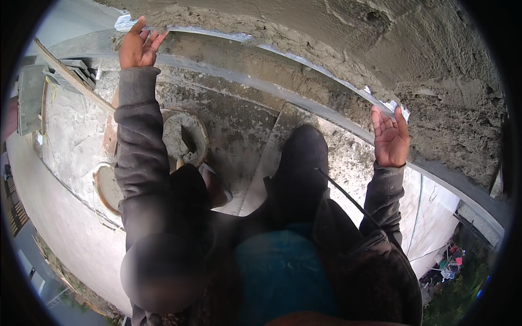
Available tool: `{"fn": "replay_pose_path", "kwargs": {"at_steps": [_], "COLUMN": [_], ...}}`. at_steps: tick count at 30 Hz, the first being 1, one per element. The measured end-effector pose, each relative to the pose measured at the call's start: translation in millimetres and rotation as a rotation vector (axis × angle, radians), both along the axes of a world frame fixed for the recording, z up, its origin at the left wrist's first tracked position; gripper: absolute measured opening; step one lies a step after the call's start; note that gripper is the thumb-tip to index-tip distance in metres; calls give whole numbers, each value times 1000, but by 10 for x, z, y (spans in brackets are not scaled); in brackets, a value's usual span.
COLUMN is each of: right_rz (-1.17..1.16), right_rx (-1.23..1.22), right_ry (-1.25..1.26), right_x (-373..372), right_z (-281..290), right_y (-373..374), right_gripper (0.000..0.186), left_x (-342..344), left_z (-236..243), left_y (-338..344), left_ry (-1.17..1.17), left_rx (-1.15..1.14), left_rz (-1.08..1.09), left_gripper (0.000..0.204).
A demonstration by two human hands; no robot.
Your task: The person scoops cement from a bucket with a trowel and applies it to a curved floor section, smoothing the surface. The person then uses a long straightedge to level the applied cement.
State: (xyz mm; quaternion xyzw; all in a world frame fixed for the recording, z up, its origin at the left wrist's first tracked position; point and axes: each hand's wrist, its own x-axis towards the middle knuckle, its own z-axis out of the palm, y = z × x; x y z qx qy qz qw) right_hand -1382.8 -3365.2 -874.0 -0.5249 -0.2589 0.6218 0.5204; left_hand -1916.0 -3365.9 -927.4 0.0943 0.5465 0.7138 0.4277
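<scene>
A long, thin, silvery strip (pixel 304 61) runs along the wet grey plaster of the wall (pixel 424 51). My left hand (pixel 138 50) is closed around its left end, where a crumpled whitish piece sticks out past the thumb. At the right end, my right hand (pixel 390 140) grips the strip from below, thumb up along its edge. Whitish, ragged bits also show on that end. The strip lies against the plaster's lower edge; whether it presses in along its whole length I cannot tell.
Below my left forearm stands a bucket of grey mortar (pixel 175 133) with a tool in it. A second round container (pixel 107 187) is farther left. A wooden pole (pixel 73 75) slants near stacked slabs at the far left. Clothes-like coloured items (pixel 448 263) lie beyond the right edge.
</scene>
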Motion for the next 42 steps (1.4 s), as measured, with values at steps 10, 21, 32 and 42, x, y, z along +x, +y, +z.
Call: {"fn": "replay_pose_path", "kwargs": {"at_steps": [10, 21, 32, 42], "right_rz": [4, 45, 67, 48], "right_rx": [-60, -119, -120, -135], "right_ry": [97, 124, 112, 67], "right_x": [-321, -248, -161, -269], "right_z": [-412, -618, -618, -850], "right_y": [31, 34, 75, 50], "right_gripper": [58, 59, 67, 57], "left_x": [-448, -407, -485, -243], "left_z": [-214, -372, -517, -478], "left_y": [-59, -32, -87, -32], "left_ry": [-56, -65, -7, 7], "left_rx": [-17, -108, -129, -167], "left_rz": [78, 59, -46, -11], "left_gripper": [61, 50, 45, 55]}}
